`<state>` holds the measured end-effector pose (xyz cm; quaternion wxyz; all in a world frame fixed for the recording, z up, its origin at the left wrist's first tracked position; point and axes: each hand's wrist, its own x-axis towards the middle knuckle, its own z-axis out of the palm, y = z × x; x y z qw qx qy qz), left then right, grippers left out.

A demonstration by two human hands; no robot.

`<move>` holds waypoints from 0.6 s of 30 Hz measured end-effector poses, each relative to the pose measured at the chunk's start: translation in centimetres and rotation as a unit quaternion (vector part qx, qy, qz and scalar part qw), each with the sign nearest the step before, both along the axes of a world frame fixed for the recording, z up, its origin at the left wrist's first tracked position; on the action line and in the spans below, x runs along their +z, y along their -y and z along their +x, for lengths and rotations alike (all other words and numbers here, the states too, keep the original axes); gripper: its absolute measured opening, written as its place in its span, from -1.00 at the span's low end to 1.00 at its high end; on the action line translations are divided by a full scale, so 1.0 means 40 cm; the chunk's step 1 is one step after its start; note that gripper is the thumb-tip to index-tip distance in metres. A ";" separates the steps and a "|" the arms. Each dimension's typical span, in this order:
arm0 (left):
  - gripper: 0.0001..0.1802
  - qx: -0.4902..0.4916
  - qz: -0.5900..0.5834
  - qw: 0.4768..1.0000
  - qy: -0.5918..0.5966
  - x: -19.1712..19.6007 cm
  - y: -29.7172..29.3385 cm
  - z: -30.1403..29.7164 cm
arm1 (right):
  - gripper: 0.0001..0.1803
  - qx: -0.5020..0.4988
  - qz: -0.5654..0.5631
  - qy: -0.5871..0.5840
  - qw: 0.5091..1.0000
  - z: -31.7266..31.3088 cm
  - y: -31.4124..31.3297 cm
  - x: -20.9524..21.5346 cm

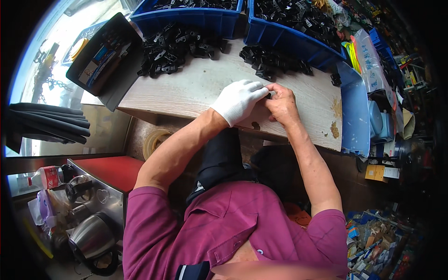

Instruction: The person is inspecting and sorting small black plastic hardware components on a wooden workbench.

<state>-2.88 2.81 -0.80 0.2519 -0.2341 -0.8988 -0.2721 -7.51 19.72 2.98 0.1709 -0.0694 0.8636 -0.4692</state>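
Observation:
My left hand (239,100), in a white knit glove, meets my bare right hand (283,105) over the front part of the pale wooden table (182,93). Fingers of both hands are closed around a small black part (269,96). Most of that part is hidden by the fingers, so its exact shape cannot be made out. Beyond my hands lies a row of black plastic-looking pieces (275,61). A larger heap of similar black pieces (168,50) spreads to the left of it. One single black piece (335,79) sits apart near the table's right side.
Two blue crates, one at left (186,19) and one at right (291,36), hold black pieces along the far edge. A tablet in a dark folding case (101,63) stands at the left. A light-blue bin (355,109) borders the table's right end. A steel kettle (93,235) is at lower left.

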 end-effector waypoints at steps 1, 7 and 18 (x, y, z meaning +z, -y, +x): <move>-0.63 0.003 -0.024 1.000 -0.017 0.001 0.003 0.004 | -0.69 0.006 0.005 0.000 1.000 -0.003 -0.004 -0.002; -0.61 0.014 -0.071 0.997 0.000 0.012 0.006 0.023 | -0.67 0.020 0.004 0.005 1.000 -0.009 -0.006 -0.005; -0.48 0.017 -0.070 0.997 -0.007 0.011 0.006 0.033 | -0.66 0.013 0.024 -0.024 0.999 -0.005 -0.006 -0.009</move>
